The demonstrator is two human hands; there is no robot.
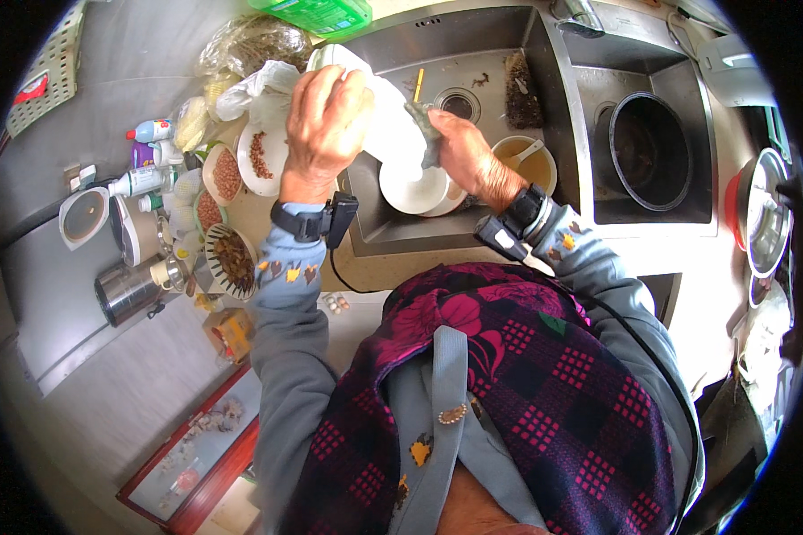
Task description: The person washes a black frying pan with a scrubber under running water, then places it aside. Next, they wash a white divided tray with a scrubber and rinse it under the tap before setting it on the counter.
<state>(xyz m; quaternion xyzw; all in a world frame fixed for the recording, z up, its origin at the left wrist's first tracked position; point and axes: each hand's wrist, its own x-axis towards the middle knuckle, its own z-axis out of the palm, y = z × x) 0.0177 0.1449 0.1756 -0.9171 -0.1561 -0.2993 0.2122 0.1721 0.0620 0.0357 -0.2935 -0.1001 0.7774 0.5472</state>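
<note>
Over the left basin, my left hand (326, 125) is closed on a white smooth item (393, 125), with fingers curled over its upper left edge. Glare washes out its shape, so I cannot make out its kind. At its right side my right hand (468, 152) grips a dark grey-green scrubbing pad (426, 134) that seems to touch it. Directly below, a white bowl (415, 189) rests in the sink, partly covered by the white item. To the right of my right wrist stands a bowl of yellowish liquid (537, 168) with a white spoon (525, 153) in it.
The steel sink (551, 107) has a second basin with a black round pot (649, 152). Plates and bowls of food, including a striped bowl (230, 260), crowd the counter left. A green bottle (317, 13) lies behind; a faucet (578, 16) is at the top.
</note>
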